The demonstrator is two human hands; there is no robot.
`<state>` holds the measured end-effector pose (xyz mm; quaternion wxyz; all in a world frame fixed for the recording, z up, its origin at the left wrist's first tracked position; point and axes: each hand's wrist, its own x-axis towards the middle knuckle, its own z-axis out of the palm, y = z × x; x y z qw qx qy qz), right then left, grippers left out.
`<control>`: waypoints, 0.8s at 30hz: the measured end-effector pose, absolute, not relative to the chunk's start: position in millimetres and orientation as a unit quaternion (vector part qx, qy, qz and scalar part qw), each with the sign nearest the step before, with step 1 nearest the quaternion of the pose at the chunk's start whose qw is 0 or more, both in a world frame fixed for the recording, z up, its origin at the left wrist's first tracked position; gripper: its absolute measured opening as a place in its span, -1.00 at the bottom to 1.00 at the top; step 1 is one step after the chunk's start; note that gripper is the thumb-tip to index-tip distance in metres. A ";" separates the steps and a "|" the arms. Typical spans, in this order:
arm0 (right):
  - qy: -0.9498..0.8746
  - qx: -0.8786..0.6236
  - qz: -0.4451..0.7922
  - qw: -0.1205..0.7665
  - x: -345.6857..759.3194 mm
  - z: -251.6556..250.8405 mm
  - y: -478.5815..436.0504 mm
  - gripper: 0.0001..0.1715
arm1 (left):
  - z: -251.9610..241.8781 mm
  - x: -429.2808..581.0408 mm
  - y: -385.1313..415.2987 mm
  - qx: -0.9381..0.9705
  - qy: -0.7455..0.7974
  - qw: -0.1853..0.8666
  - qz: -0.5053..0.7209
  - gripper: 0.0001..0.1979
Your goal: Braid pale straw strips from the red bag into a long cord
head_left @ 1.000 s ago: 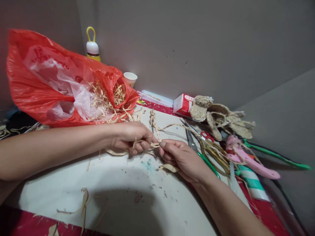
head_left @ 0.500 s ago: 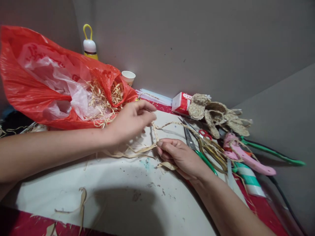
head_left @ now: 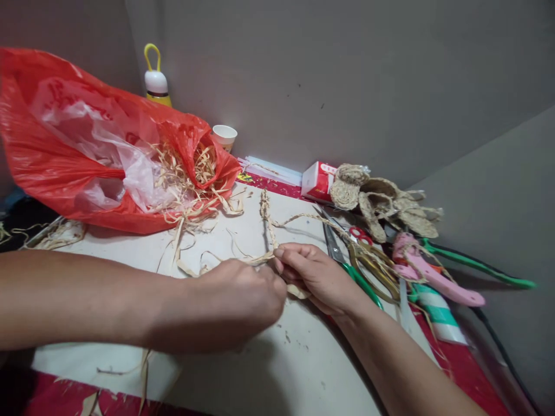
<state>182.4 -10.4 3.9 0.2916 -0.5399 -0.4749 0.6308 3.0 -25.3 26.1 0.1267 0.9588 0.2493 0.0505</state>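
A thin straw braid (head_left: 264,205) stretches away from me over the white board (head_left: 312,370), its near end between the thumb and finger of my right hand (head_left: 310,271). My left hand (head_left: 249,297) is curled closed right beside the right fingertips. Its back faces me, so whatever its fingers hold is hidden. Loose flat straw strands (head_left: 255,259) run leftward from the pinched spot, behind the left hand. Another piece of straw (head_left: 298,292) sticks out under the right hand. A second thin straw cord (head_left: 299,217) leads off to the right, towards the tools.
Left lies a red plastic bag (head_left: 56,173) spilling straw. Behind it stand a yellow-white bottle (head_left: 156,84) and a paper cup (head_left: 224,136). On the right are scissors (head_left: 364,283), a pink-handled tool (head_left: 451,283), a small red-white box (head_left: 318,180) and woven straw pieces (head_left: 381,199).
My left hand has come down and towards me from above the braid to the right fingertips, and its fingers have curled closed. The right hand keeps its pinch in place.
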 end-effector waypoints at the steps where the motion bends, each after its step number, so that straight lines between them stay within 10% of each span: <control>1: -0.474 -0.538 0.633 0.292 182.5 3.8 -10.2 -0.66 | 21.4 3.8 -22.4 0.959 0.258 0.110 0.041 -0.74; 24: -0.476 -0.520 0.644 0.297 183.9 5.0 -10.3 -0.65 | 14.1 10.8 37.4 0.572 0.385 0.705 0.166 -0.93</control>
